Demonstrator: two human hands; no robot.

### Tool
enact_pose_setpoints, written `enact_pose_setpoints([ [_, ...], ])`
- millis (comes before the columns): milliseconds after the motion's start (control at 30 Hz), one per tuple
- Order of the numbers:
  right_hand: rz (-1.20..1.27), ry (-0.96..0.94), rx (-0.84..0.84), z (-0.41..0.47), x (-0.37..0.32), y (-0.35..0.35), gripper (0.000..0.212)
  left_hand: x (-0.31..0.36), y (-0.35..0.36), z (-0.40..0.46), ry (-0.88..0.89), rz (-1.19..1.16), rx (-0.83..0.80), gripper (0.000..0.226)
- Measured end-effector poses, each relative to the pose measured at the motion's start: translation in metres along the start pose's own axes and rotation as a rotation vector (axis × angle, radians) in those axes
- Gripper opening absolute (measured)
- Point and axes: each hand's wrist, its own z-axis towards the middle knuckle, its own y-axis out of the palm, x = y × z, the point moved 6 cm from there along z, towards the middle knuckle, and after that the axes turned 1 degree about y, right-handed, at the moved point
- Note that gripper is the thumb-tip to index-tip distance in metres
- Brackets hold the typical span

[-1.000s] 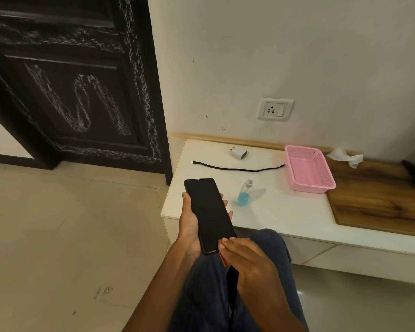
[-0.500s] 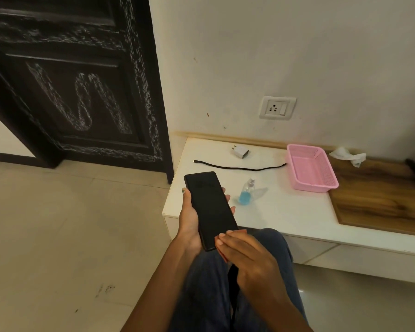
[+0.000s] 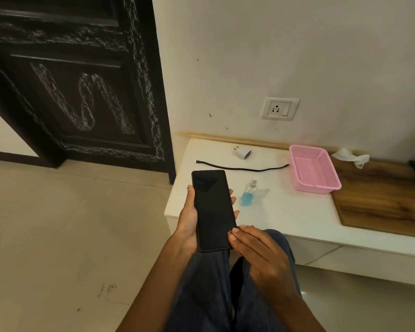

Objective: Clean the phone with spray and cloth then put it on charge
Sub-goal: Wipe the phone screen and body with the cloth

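Observation:
My left hand (image 3: 187, 220) holds a black phone (image 3: 212, 209) screen up, above my lap and the white bench's near left corner. My right hand (image 3: 259, 252) rests its fingertips at the phone's lower right edge, pressing a reddish cloth (image 3: 235, 248) of which only a sliver shows. A small spray bottle (image 3: 248, 194) with blue liquid stands on the bench just right of the phone. Farther back lie a black cable (image 3: 240, 168) and a white charger plug (image 3: 242, 152). A wall socket (image 3: 279, 108) sits above them.
A pink basket (image 3: 314, 171) stands on the white bench (image 3: 285, 212), beside a wooden board (image 3: 381, 200) with a crumpled tissue (image 3: 350, 156) behind it. A dark carved door (image 3: 77, 92) is at the left, tiled floor (image 3: 70, 236) below.
My right hand has slid from the phone's bottom end to its lower right edge. The phone has risen slightly in my left hand.

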Motion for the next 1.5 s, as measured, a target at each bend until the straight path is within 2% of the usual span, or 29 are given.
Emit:
enact_pose_setpoints([
  [67, -0.015, -0.003, 0.002, 0.004, 0.002, -0.002, 0.043, 0.0, -0.001, 0.0, -0.01, 0.02, -0.003, 0.076],
  [167, -0.049, 0.025, -0.036, 0.008, 0.01, 0.0, 0.041, -0.001, 0.0, -0.001, -0.026, 0.042, -0.009, 0.076],
  [233, -0.044, 0.142, -0.034, 0.007, 0.023, 0.0, 0.025, -0.001, 0.003, -0.004, -0.022, 0.039, -0.024, 0.075],
  [333, 0.077, 0.411, 0.107, 0.003, 0.043, -0.014, 0.032, 0.004, 0.009, -0.007, -0.006, 0.039, -0.06, 0.072],
  [433, 0.141, 0.546, 0.2, 0.0, 0.049, -0.024, 0.036, 0.009, 0.011, -0.007, 0.012, 0.094, -0.07, 0.071],
  [633, 0.132, 0.612, 0.16, -0.004, 0.048, -0.023, 0.038, 0.007, 0.012, -0.006, -0.008, 0.224, -0.11, 0.068],
  [867, 0.135, 0.602, 0.141, -0.005, 0.047, -0.018, 0.048, 0.005, 0.019, -0.012, -0.028, 0.088, -0.215, 0.07],
  [1133, 0.291, 0.735, 0.142, -0.008, 0.054, -0.01, 0.05, 0.0, 0.009, -0.005, -0.054, 0.08, -0.161, 0.069],
  [1367, 0.504, 1.105, 0.126, -0.027, 0.079, 0.01, 0.03, -0.006, 0.002, 0.006, -0.084, 0.096, -0.146, 0.071],
  [1433, 0.641, 1.269, 0.17, -0.034, 0.088, 0.018, 0.029, -0.006, 0.002, 0.01, -0.087, 0.093, -0.143, 0.071],
  [1500, 0.909, 1.461, 0.25, -0.04, 0.097, 0.027, 0.025, -0.008, 0.001, 0.015, -0.088, 0.079, -0.137, 0.071],
])
